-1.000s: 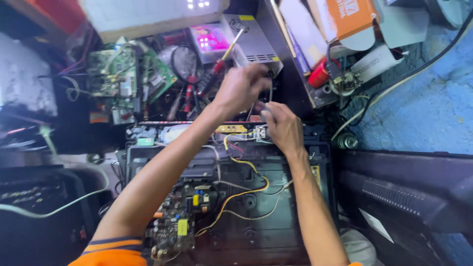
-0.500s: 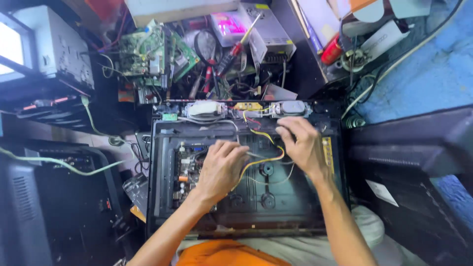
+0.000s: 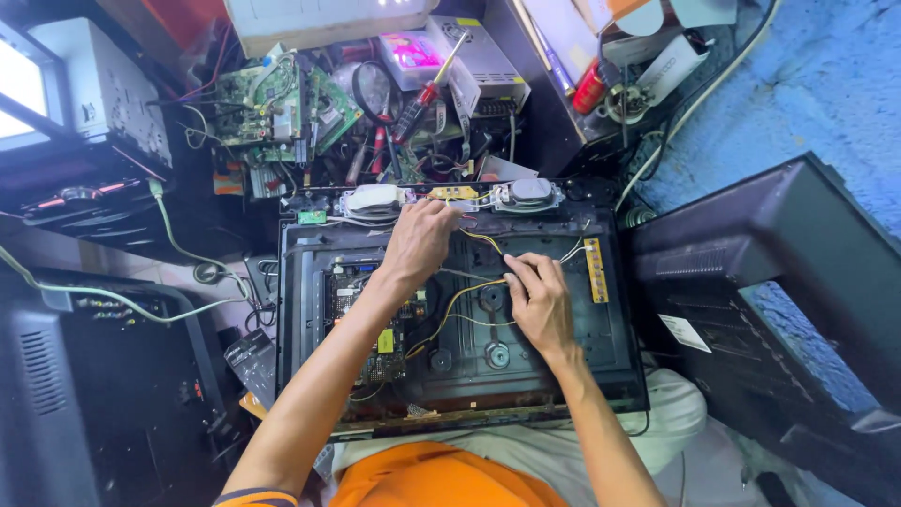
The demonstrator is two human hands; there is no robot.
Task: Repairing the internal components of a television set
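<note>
An opened flat television (image 3: 619,371) lies back-up in front of me, its black metal chassis exposed. My left hand (image 3: 419,239) reaches to the upper middle of the chassis, fingers curled around thin wires just below the left oval speaker (image 3: 374,199). My right hand (image 3: 538,299) rests on the chassis to the right, fingertips pinching a yellow wire (image 3: 462,293) that runs across to the green circuit board (image 3: 375,319) on the left. A second oval speaker (image 3: 528,193) sits at the top right, and a narrow yellow button strip (image 3: 594,269) lies along the right side.
Behind the set is a clutter of green circuit boards (image 3: 272,103), a red-handled screwdriver (image 3: 427,94), pliers and a grey power supply box (image 3: 488,61). Black television shells stand at the right (image 3: 779,310) and lower left (image 3: 56,394). A lit screen (image 3: 19,89) sits at the far left.
My left hand came down from the tool clutter, crossed the circuit board, and now sits at the wires under the left speaker. My right hand slid lower onto the yellow wire. The view shifted.
</note>
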